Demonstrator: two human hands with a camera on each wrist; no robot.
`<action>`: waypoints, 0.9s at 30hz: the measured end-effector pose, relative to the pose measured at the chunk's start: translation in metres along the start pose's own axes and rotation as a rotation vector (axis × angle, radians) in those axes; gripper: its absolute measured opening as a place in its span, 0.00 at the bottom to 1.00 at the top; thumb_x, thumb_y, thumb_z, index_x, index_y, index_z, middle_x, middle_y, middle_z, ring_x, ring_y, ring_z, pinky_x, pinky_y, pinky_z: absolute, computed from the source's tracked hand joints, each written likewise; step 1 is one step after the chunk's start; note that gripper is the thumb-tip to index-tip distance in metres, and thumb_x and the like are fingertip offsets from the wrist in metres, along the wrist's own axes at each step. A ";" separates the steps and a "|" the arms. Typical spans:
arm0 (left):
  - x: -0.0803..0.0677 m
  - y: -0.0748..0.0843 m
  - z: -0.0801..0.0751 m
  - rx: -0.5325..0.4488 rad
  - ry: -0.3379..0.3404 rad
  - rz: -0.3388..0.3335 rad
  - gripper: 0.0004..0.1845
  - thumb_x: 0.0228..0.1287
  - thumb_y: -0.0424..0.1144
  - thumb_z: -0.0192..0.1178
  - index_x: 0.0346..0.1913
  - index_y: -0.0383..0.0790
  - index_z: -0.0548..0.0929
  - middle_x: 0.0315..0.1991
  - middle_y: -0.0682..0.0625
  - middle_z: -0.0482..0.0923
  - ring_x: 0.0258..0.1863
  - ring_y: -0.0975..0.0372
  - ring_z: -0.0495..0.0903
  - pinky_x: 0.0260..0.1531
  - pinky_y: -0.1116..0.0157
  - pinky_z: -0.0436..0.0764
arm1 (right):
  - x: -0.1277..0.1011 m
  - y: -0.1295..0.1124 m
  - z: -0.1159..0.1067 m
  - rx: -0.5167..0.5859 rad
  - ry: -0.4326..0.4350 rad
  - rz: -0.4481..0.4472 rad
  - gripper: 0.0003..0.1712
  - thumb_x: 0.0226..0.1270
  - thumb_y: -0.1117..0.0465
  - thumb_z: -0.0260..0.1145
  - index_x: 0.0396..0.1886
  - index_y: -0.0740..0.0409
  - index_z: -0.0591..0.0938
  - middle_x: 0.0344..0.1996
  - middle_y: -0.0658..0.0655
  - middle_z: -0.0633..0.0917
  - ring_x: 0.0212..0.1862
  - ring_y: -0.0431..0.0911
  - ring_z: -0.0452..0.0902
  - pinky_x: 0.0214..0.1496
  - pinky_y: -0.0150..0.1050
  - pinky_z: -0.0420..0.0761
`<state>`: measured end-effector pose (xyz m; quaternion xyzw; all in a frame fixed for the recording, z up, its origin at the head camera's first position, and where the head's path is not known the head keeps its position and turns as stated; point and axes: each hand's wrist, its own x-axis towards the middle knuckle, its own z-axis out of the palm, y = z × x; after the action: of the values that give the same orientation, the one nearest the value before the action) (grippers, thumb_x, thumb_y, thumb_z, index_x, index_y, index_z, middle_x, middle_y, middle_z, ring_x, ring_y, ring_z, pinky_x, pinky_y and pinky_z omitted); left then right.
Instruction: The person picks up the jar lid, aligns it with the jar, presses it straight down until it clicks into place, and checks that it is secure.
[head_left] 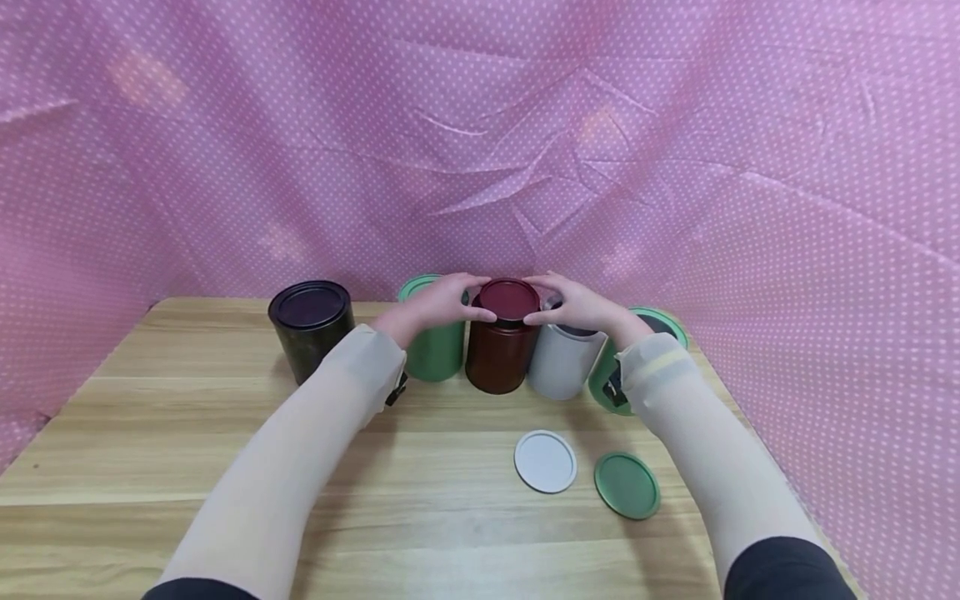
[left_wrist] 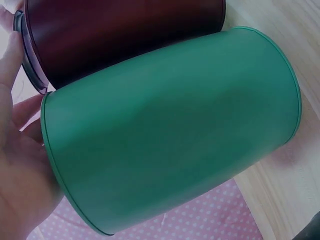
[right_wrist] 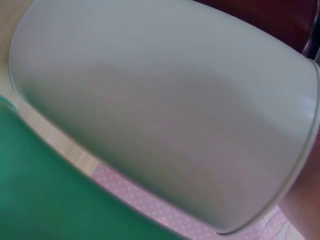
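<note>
Holding a dark red lid point(head_left: 510, 298) between them, the left hand point(head_left: 442, 303) and the right hand point(head_left: 579, 306) grip its edge at 9 and 3 o'clock, thumbs in front and fingers behind. The lid sits over the dark red canister point(head_left: 497, 362), and the left wrist view shows a gap between it and the rim; whether they touch, I cannot tell. With that canister as the dial's centre, one green canister point(head_left: 437, 350) stands just beside it at 9 o'clock, a black canister point(head_left: 309, 342) farther out at 9, a white canister point(head_left: 559, 367) just beside at 3, and another green canister point(head_left: 601, 379) beyond, between 3 and 4. On the desk point(head_left: 405, 517) a white lid point(head_left: 545, 461) lies at 5 o'clock and a green lid point(head_left: 627, 485) between 4 and 5
</note>
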<state>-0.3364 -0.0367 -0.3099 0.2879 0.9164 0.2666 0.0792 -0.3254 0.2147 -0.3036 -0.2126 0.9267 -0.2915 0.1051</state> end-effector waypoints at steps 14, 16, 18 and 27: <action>-0.002 -0.003 0.001 0.101 0.003 0.063 0.36 0.62 0.54 0.63 0.68 0.37 0.70 0.67 0.44 0.71 0.70 0.51 0.64 0.72 0.51 0.60 | 0.001 -0.002 0.003 0.004 -0.046 -0.017 0.40 0.62 0.51 0.69 0.72 0.54 0.66 0.75 0.62 0.57 0.78 0.58 0.35 0.76 0.62 0.44; -0.003 -0.003 0.001 0.096 -0.014 0.037 0.37 0.63 0.55 0.62 0.69 0.38 0.69 0.69 0.43 0.68 0.73 0.49 0.58 0.73 0.49 0.55 | 0.000 -0.002 0.004 0.010 -0.056 -0.004 0.41 0.62 0.50 0.69 0.72 0.54 0.65 0.75 0.61 0.56 0.78 0.59 0.34 0.76 0.63 0.43; -0.004 -0.003 0.001 0.093 -0.032 0.013 0.38 0.64 0.56 0.61 0.70 0.38 0.67 0.71 0.43 0.65 0.75 0.47 0.52 0.74 0.47 0.50 | 0.000 -0.001 0.005 0.015 -0.062 0.003 0.41 0.63 0.50 0.68 0.73 0.54 0.64 0.75 0.62 0.56 0.78 0.59 0.34 0.75 0.64 0.42; -0.007 -0.001 0.002 0.078 -0.071 -0.020 0.40 0.65 0.58 0.58 0.72 0.39 0.63 0.72 0.44 0.63 0.77 0.49 0.44 0.75 0.48 0.40 | -0.002 0.003 0.007 0.009 -0.075 0.033 0.42 0.63 0.47 0.67 0.74 0.48 0.62 0.76 0.62 0.53 0.78 0.59 0.38 0.74 0.65 0.46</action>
<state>-0.3309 -0.0404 -0.3119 0.2910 0.9255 0.2193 0.1030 -0.3224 0.2142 -0.3111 -0.2077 0.9242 -0.2855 0.1457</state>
